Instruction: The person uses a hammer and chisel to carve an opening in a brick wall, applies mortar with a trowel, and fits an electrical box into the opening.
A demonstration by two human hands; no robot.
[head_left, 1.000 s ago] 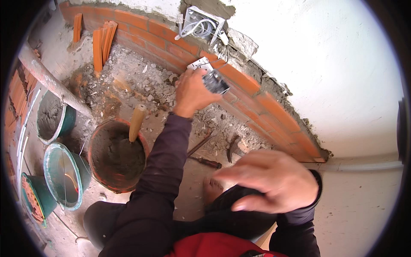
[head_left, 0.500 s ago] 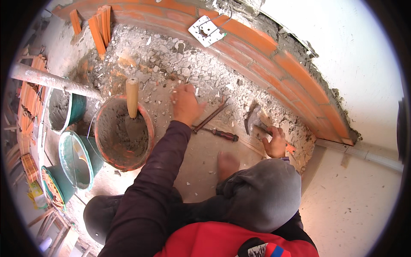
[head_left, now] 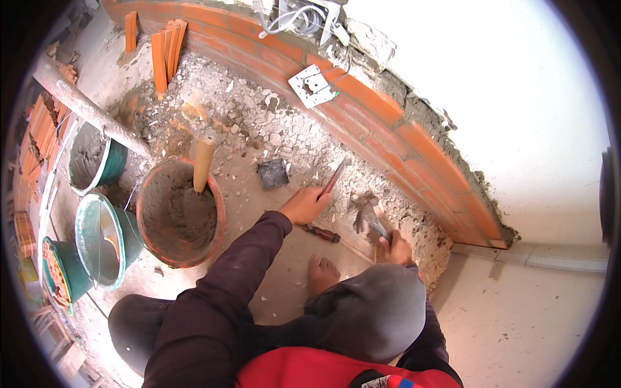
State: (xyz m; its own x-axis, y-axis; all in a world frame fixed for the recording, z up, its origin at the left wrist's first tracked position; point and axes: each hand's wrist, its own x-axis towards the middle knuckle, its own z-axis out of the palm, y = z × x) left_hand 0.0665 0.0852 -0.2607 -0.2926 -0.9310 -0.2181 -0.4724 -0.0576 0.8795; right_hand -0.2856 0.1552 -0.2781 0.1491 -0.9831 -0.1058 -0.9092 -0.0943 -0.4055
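- Reddish chisel (head_left: 335, 176) pointed far, the left hand's (head_left: 304, 205) fingers wrapped around it.
- The right hand's (head_left: 398, 248) fingers held the hammer (head_left: 374, 220), right of the chisel.
- A dark box (head_left: 273, 174) lay left, on the floor (head_left: 279, 281).

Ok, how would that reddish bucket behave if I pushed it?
The reddish bucket is probably heavy, given the grey mortar inside. It may scrape on the gritty floor. The wooden-handled tool in it might wobble.

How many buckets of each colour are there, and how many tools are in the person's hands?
Green buckets: 3
Orange-rimmed bucket: 1
Hammer, in the right hand: 1
Pointed rod, in the left hand: 1
Total: 6
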